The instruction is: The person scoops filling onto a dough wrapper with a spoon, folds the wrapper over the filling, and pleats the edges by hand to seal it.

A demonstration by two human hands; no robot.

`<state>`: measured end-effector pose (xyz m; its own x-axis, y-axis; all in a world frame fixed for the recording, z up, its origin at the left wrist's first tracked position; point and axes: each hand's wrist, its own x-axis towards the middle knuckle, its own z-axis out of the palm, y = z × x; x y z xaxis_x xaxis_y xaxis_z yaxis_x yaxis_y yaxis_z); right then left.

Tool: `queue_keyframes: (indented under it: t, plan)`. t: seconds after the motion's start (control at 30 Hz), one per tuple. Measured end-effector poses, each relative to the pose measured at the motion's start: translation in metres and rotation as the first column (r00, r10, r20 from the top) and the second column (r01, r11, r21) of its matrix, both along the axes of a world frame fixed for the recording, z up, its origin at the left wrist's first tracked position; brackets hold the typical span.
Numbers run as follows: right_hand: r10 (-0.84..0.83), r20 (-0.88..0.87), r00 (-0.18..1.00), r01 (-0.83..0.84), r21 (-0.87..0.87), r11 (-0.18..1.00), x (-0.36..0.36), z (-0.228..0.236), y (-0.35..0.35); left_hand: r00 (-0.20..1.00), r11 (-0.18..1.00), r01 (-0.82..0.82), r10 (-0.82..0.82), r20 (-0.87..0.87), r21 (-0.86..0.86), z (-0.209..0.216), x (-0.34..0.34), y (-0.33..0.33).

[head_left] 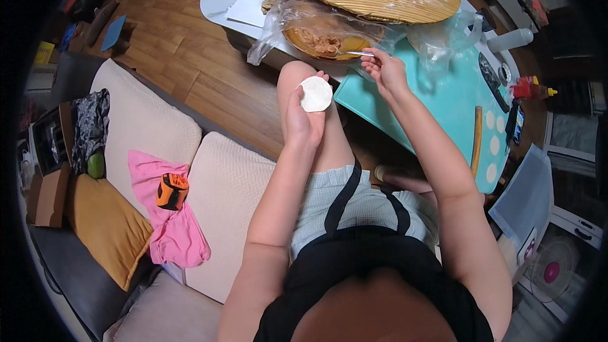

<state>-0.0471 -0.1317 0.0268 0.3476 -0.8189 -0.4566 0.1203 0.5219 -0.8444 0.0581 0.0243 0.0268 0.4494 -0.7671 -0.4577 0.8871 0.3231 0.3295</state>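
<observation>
12 o'clock in my feed: left grip (306, 118) holds the dough disc (316, 94), thumb at its rim. 1 o'clock: right grip (387, 72) is closed on a utensil (360, 54) that points into the bowl's (356, 43) filling (318, 42). My judgement: the loose plastic bag (268, 39) could snag the utensil; thumb pressure could tear the disc. Utensil tip unclear; left fingers mostly hidden behind the disc.

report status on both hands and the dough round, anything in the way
Left hand holding dough round. Right hand gripping utensil, far end at filling bowl. Loose clear plastic around bowl, possibly in the way.
</observation>
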Motion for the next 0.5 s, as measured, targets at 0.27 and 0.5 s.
queue_keyframes:
  t: [0.27, 0.5]
  plan:
    - [0.009, 0.074, 0.997, 0.023, -0.426, 0.904, -0.048, 0.078, 0.055, 0.999, 0.998, 0.025, -0.026, -0.02, -0.063, 0.054, -0.014, 0.018]
    - [0.011, 0.039, 0.999, 0.012, -0.557, 0.83, -0.103, 0.127, 0.097, 0.99, 0.954, 0.141, -0.127, 0.068, -0.265, 0.099, -0.048, 0.018]
